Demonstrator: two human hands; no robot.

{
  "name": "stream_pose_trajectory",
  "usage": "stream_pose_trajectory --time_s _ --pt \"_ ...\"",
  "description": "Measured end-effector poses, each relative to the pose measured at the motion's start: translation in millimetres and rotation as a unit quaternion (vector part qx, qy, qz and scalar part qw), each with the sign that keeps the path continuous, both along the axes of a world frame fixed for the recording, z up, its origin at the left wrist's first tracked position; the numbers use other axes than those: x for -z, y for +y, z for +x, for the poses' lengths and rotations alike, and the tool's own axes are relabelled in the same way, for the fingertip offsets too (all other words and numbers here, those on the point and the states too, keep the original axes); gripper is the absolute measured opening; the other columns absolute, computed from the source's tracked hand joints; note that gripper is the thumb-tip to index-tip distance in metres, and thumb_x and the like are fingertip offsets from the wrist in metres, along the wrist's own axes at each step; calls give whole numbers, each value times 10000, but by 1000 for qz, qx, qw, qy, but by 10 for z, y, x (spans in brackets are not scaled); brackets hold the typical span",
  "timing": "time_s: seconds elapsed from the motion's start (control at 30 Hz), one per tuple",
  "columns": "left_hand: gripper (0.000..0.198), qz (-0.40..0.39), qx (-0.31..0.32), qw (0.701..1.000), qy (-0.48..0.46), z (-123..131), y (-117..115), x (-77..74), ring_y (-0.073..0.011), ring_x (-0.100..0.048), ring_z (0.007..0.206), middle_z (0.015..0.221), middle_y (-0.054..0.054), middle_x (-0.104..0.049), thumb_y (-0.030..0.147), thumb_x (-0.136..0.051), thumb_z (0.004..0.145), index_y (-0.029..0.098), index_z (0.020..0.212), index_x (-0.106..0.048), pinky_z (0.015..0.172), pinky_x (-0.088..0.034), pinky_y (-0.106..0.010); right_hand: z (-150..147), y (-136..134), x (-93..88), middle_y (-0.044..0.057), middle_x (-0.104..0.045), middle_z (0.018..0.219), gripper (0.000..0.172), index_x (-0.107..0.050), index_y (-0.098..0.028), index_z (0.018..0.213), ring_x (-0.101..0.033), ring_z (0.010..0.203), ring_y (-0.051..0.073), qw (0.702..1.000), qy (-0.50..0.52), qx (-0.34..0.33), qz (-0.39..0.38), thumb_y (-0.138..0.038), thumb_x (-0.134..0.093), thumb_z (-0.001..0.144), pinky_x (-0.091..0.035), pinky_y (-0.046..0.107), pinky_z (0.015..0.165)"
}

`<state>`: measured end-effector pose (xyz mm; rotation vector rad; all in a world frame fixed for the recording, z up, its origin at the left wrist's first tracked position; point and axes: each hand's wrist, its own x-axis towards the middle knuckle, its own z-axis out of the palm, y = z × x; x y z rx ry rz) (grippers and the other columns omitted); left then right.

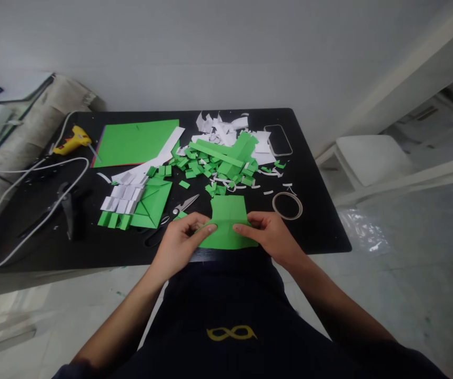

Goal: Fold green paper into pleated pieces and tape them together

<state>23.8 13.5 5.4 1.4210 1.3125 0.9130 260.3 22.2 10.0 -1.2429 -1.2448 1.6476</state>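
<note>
Between my two hands is a creased piece of green paper [230, 210], held close to the table's front edge. My left hand [184, 234] pinches its left side, thumb on top. On the right side my right hand [271, 234] grips it the same way, with the fingers partly hidden behind the paper. Black-handled scissors [177, 211] lie half open just beyond my left hand. Beside them sits a folded green paper piece [153, 202] with folded white strips [126, 197] on it. Small green paper scraps [198, 166] are heaped beyond the held paper.
A yellow glue gun [74, 140] with a looping white cable lies at the left, near a black tool [67, 210]. Green sheets [131, 142] are stacked at the back. White scraps [222, 129], a phone-shaped frame [278, 140] and a tape roll [287, 205] lie to the right. A white stool [372, 158] stands beyond.
</note>
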Motion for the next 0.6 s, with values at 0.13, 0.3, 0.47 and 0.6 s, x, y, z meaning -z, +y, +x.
stream_pose_trajectory --time_s 0.13,0.3,0.47,0.6 --pt "235 2 -14 999 -30 -35 27 -10 -102 -469 581 633 42 -554 412 -786 892 186 845 -743 553 -367 -222 32 21 -19 -10 -761 756 228 -829 -224 779 -659 671 138 998 29 23 -47 -394 -970 723 -497 278 636" --pt "240 -17 -27 994 -105 -8 33 -42 -107 -509 622 681 28 -603 402 -835 865 182 889 -742 590 -413 -222 16 13 -44 -26 -744 744 197 -827 -238 763 -637 675 129 996 52 33 -60 -360 -973 712 -482 269 644" --pt "317 -38 -18 980 -194 17 5 -48 -96 -540 660 729 47 -615 306 -901 818 205 976 -644 638 -446 -211 3 4 -40 -30 -753 824 162 -835 -267 824 -658 751 136 996 61 61 -18 -353 -952 752 -505 282 712" --pt "457 -40 -29 970 -237 23 9 -21 -117 -620 728 811 34 -687 256 -922 788 232 1090 -580 691 -502 -233 -15 7 -24 -23 -768 858 177 -840 -270 851 -675 790 149 997 49 64 4 -334 -960 738 -530 301 758"
